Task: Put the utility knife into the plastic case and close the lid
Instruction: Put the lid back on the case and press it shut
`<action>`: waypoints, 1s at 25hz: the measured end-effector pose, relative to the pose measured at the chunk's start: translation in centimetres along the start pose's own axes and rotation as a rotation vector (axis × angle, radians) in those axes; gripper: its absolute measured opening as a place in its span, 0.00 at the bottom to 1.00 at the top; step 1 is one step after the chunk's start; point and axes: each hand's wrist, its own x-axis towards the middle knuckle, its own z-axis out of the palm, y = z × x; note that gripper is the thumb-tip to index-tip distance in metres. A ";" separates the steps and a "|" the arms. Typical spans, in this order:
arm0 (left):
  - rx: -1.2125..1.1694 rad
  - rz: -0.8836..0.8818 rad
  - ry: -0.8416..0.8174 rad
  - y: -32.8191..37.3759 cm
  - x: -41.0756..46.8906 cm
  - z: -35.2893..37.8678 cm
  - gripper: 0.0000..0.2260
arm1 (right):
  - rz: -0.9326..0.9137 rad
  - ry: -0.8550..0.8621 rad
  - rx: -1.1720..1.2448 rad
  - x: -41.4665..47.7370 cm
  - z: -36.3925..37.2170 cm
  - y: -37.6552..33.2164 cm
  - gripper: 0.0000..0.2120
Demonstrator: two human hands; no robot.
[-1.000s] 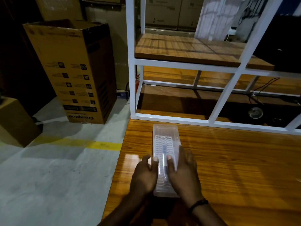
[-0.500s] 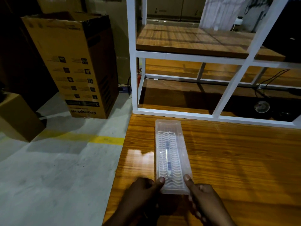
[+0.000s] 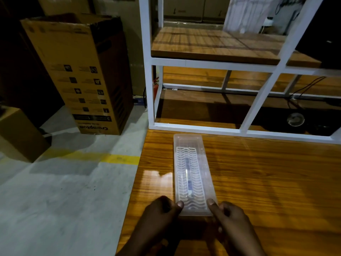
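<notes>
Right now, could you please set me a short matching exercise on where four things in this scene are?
Things:
1. plastic case
2. utility knife
3. left hand
4. cardboard box

Places:
A. at the case's near left corner
B. standing on the floor, left of the table
C. lying lengthwise on the wooden table
D. inside the case, under its lid

Pairs: 1-C, 2-D, 3-A, 4-B
</notes>
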 end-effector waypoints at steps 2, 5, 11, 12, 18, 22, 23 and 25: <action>-0.035 0.065 0.093 0.4 -0.3 -0.1 0.12 | -0.166 0.147 -0.107 -0.1 0.0 -0.1 0.15; -0.033 0.180 0.051 1.0 -0.9 -0.2 0.19 | -0.285 0.185 -0.272 -0.2 0.2 -0.7 0.09; 0.163 0.263 -0.067 0.6 -1.2 -0.2 0.46 | -0.359 0.161 -0.381 -0.5 -0.1 -0.9 0.12; 0.188 0.271 -0.047 0.6 -1.0 -0.2 0.46 | -0.348 0.154 -0.381 -0.6 -0.1 -1.0 0.14; 0.221 0.341 0.053 0.7 -0.9 -0.5 0.34 | -0.314 0.090 -0.198 -1.6 -0.2 -1.3 0.13; 0.280 0.400 0.090 0.7 -1.1 -0.3 0.28 | -0.309 0.091 -0.227 -1.4 -0.2 -0.8 0.15; 0.284 0.416 0.103 0.7 -1.1 -0.3 0.26 | -0.311 0.094 -0.250 -1.2 -0.2 -0.5 0.16; 0.302 0.432 0.133 0.5 -1.1 -0.3 0.24 | -0.361 0.103 -0.366 -0.8 -0.1 0.1 0.15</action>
